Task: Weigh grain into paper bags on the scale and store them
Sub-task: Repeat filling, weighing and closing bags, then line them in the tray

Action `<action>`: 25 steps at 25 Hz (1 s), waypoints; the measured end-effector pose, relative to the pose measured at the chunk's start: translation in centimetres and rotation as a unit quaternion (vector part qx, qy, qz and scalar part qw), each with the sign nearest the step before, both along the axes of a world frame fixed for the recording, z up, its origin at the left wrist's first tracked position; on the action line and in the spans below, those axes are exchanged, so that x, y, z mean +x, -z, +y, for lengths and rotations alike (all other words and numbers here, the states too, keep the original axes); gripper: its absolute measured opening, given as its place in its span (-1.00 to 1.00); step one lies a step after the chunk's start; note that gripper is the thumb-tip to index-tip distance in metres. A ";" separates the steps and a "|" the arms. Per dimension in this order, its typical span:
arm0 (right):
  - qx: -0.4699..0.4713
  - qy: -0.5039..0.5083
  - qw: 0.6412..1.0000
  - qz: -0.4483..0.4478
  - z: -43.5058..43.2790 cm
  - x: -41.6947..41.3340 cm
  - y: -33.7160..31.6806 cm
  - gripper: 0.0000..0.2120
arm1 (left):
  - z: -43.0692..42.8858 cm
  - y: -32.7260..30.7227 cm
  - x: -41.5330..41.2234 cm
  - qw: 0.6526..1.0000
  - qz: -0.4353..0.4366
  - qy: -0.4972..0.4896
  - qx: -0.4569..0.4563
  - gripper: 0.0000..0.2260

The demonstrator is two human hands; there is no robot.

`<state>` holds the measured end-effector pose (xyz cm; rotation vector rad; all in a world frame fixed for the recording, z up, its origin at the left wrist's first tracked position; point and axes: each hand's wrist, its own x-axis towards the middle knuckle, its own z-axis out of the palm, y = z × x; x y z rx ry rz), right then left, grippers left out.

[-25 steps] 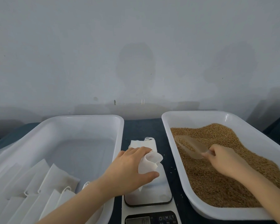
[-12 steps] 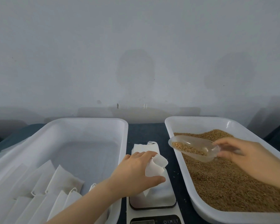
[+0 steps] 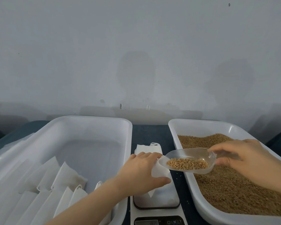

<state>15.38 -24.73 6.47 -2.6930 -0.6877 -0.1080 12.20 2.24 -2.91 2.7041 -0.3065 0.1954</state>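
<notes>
- Left hand [image 3: 141,172] fingers [image 3: 150,154] curl round the open paper bag [image 3: 160,172] on the scale [image 3: 161,200].
- Right hand [image 3: 243,161] pinches the clear scoop [image 3: 185,153] of grain [image 3: 187,164] at the bag's mouth (tip slowly, lip inside, to avoid spills).

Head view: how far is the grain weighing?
Done: white paper bags lie in the left white plastic tub. In hand: left hand holds a white bag on the white scale; right hand holds a clear plastic scoop of grain beside it. Remaining: pouring, weighing, storing.
</notes>
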 end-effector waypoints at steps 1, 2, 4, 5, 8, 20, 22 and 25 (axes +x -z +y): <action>-0.008 -0.001 1.000 -0.001 0.2 0.0 -0.1 -0.66 | 0.0 0.0 0.0 1.000 -0.002 0.002 0.001 -0.43; -0.017 -0.004 1.000 -0.001 0.3 0.0 -0.1 -0.66 | 0.0 0.0 0.0 1.000 -0.002 0.004 0.002 -0.44; -0.033 -0.013 0.999 -0.004 0.5 0.0 -0.3 -0.64 | 0.0 0.0 0.0 1.000 -0.001 0.007 0.001 -0.47; -0.040 -0.016 0.999 -0.006 0.6 0.0 -0.4 -0.65 | 0.0 0.0 0.0 1.000 0.000 0.007 -0.001 -0.49; -0.054 -0.019 0.998 -0.005 0.6 0.1 -0.5 -0.70 | 0.0 0.0 0.0 1.000 0.000 0.008 -0.008 -0.54; -0.112 -0.032 0.991 -0.059 0.5 1.1 0.5 -0.56 | 0.0 -0.5 -0.1 1.000 0.011 0.023 -0.014 -0.50; -0.126 -0.041 0.989 -0.069 0.7 1.1 0.4 -0.55 | -0.2 -0.7 -0.2 1.000 0.012 0.020 -0.016 -0.47; -0.151 -0.050 0.983 -0.092 1.2 1.0 -0.1 -0.64 | -0.2 -0.8 -0.3 1.000 0.013 0.015 -0.020 -0.42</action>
